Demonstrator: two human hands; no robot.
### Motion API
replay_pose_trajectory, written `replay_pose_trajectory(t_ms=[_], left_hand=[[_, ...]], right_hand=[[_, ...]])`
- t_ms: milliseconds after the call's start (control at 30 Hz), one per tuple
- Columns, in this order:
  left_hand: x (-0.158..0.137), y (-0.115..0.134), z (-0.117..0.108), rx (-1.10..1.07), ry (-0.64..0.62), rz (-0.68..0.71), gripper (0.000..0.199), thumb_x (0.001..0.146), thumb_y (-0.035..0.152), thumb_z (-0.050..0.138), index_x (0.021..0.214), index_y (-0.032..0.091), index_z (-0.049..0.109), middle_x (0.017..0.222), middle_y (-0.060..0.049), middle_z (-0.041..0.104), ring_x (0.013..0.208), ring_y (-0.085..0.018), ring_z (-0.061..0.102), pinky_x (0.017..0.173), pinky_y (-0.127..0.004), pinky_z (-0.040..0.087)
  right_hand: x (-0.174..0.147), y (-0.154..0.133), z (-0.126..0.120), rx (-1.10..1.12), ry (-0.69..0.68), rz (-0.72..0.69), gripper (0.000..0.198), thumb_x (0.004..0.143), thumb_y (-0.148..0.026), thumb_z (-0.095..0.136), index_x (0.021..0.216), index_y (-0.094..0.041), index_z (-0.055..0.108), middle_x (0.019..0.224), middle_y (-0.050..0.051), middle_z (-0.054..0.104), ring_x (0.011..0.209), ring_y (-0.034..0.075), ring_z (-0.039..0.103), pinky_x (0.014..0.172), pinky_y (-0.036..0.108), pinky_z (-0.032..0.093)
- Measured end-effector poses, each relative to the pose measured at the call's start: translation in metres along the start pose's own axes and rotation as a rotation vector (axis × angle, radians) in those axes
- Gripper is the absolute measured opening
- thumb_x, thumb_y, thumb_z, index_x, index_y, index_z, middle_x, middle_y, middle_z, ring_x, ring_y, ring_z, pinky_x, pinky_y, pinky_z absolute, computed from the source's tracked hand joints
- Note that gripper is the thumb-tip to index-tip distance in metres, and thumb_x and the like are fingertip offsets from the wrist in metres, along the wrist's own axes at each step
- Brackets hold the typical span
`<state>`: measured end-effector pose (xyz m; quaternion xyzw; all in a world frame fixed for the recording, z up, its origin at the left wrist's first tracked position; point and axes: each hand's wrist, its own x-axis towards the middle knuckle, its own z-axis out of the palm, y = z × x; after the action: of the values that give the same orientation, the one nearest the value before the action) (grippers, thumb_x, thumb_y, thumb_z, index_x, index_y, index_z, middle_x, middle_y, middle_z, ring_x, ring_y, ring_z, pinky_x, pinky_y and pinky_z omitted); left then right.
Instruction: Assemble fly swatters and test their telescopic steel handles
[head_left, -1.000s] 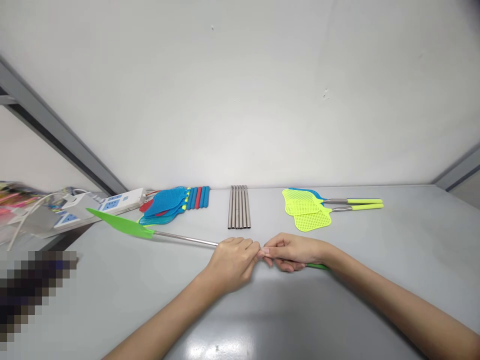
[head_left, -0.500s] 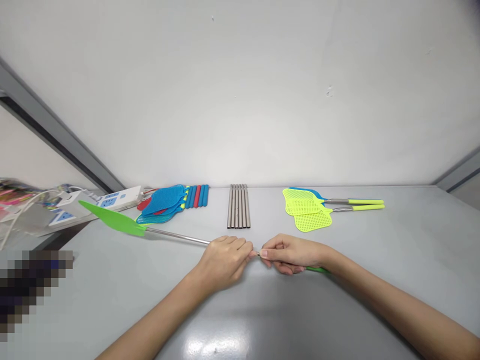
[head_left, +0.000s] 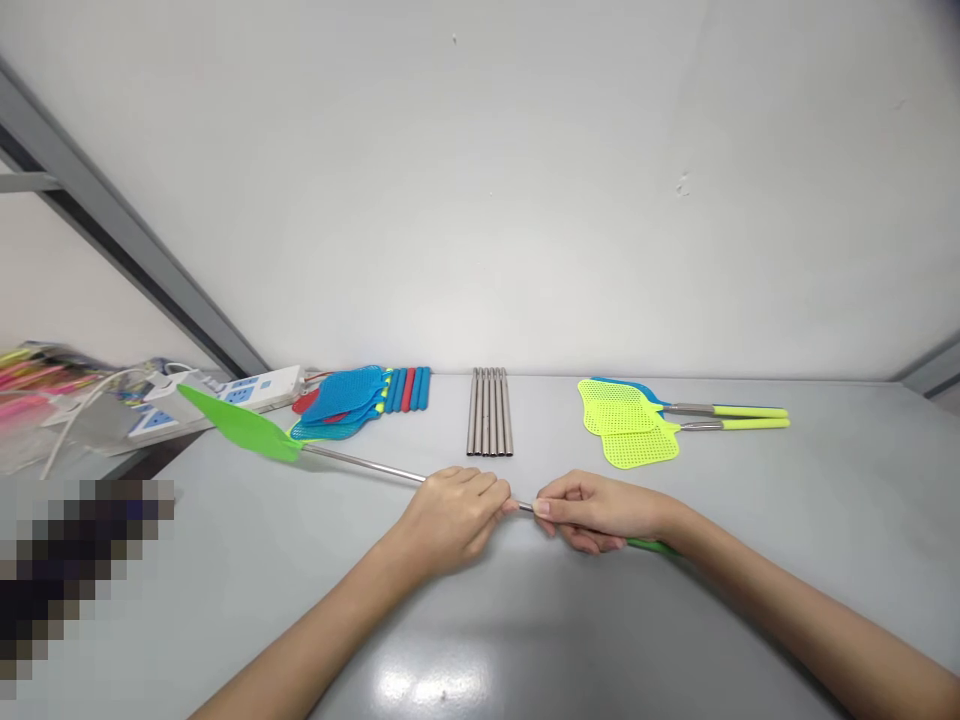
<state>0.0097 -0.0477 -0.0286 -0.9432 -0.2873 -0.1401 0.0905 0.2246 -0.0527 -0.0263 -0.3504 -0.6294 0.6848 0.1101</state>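
A green fly swatter [head_left: 244, 424] stretches across in front of me, its flat head up at the left and its thin metal rod sloping down to the right. My left hand [head_left: 459, 518] is wrapped round the rod, knuckles up. A short piece of bare rod shows between my two hands. My right hand [head_left: 592, 512] pinches the rod's right end between thumb and fingers. From under that hand, a green handle [head_left: 651, 546] sticks out along the wrist. The part inside each fist is hidden.
Several metal tubes [head_left: 490, 412] lie side by side behind my hands. Blue and red swatter heads [head_left: 345, 395] with coloured handles [head_left: 409, 390] lie at the back left. Swatters with yellow handles [head_left: 630, 425] lie at the right. Power strips [head_left: 255, 388] and cables occupy the left edge.
My hands are slightly further apart, with more of the metal rod visible between them. The whole view has shifted, so things sit a little more to the right.
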Motion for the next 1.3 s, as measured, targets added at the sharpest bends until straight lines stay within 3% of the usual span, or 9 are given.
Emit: replay_pose_trajectory(t_ms=[200, 433, 633, 1100, 1300], left_hand=[[0.000, 0.009, -0.001, -0.092, -0.023, -0.064, 0.026, 0.089, 0.027, 0.031, 0.075, 0.018, 0.050, 0.065, 0.001, 0.052, 0.058, -0.013, 0.044, 0.055, -0.026, 0.032], [0.005, 0.024, -0.005, -0.203, 0.018, -0.093, 0.019, 0.088, 0.024, 0.035, 0.094, 0.017, 0.052, 0.085, -0.004, 0.054, 0.074, -0.016, 0.045, 0.066, -0.030, 0.035], [0.005, 0.029, 0.001, -0.232, -0.083, -0.116, 0.024, 0.089, 0.025, 0.031, 0.084, 0.016, 0.052, 0.077, -0.004, 0.052, 0.070, -0.016, 0.043, 0.067, -0.031, 0.034], [0.004, 0.023, 0.008, -0.157, -0.116, -0.134, 0.030, 0.091, 0.030, 0.029, 0.073, 0.016, 0.049, 0.069, -0.001, 0.049, 0.063, -0.014, 0.040, 0.061, -0.028, 0.031], [0.005, 0.020, 0.011, -0.131, -0.108, -0.120, 0.027, 0.090, 0.024, 0.032, 0.069, 0.016, 0.046, 0.067, 0.000, 0.048, 0.060, -0.013, 0.040, 0.060, -0.027, 0.031]], right_hand=[[0.001, 0.006, -0.002, 0.032, -0.006, 0.033, 0.037, 0.081, -0.048, 0.044, 0.071, -0.014, 0.052, 0.042, -0.007, 0.044, 0.027, 0.002, 0.028, 0.026, 0.013, 0.021], [0.001, 0.007, 0.000, 0.110, 0.014, 0.014, 0.036, 0.081, -0.048, 0.043, 0.071, -0.014, 0.052, 0.040, -0.007, 0.043, 0.025, 0.002, 0.025, 0.025, 0.013, 0.018], [0.001, 0.006, 0.001, 0.055, 0.022, 0.011, 0.037, 0.081, -0.047, 0.043, 0.070, -0.014, 0.052, 0.041, -0.007, 0.044, 0.026, 0.002, 0.026, 0.025, 0.013, 0.019], [0.001, 0.008, 0.000, 0.046, 0.030, 0.023, 0.034, 0.079, -0.047, 0.046, 0.070, -0.014, 0.052, 0.044, -0.006, 0.045, 0.027, 0.002, 0.027, 0.025, 0.013, 0.020], [0.001, 0.006, 0.002, 0.051, 0.038, 0.028, 0.036, 0.080, -0.047, 0.044, 0.070, -0.014, 0.051, 0.043, -0.007, 0.044, 0.027, 0.002, 0.028, 0.025, 0.013, 0.020]])
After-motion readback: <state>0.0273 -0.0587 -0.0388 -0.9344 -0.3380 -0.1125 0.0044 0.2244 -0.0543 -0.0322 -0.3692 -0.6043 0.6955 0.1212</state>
